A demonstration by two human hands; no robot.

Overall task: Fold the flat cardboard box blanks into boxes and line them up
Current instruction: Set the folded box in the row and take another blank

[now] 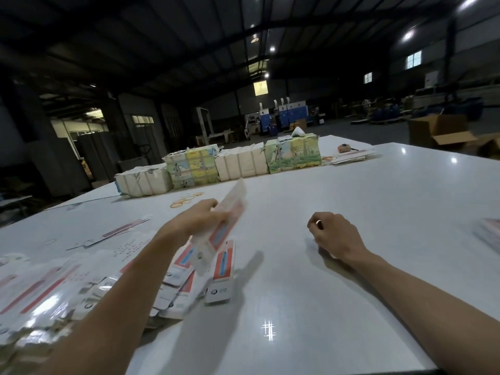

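The left hand [201,216] grips a flat red-and-white box blank [221,231], motion-blurred and tilted up above the white table [351,239]. Under it a loose pile of box blanks [186,280] fans toward the left edge, one blank [221,274] lying just right of the pile. The right hand [334,235] rests curled on the table, a ring [319,224] on one finger. Farther off, rubber bands [186,200] lie before a row of wrapped bundles [243,161], some white, some with printed pictures

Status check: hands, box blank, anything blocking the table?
Left hand gripping a blank, lifted, blurred. Right hand curled on table. Centre unobstructed.
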